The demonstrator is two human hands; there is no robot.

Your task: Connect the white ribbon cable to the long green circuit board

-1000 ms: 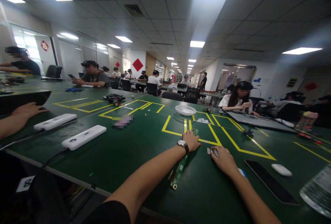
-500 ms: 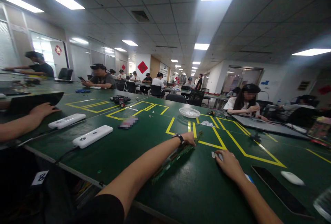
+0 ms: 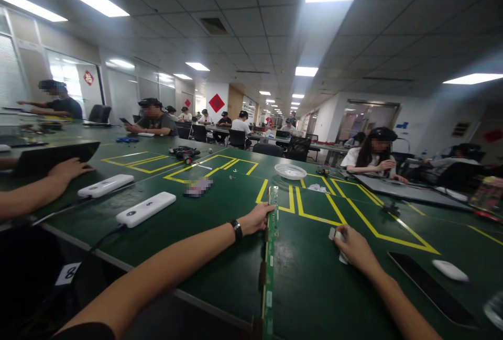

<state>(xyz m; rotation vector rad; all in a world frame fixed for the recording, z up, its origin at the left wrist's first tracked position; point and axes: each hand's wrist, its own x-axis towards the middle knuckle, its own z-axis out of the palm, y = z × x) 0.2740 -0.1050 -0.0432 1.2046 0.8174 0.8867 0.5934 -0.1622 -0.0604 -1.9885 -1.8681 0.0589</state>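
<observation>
Extending nearward from the left grip [image 3: 256,218], the circuit board [image 3: 269,272] is pinched near one end.

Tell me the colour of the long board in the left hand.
Green; the head view shows the board best.

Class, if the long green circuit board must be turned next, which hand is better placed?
Likely the left hand: its grip is on the circuit board. The right hand is apart from it, a pale item in its fingers.
</observation>
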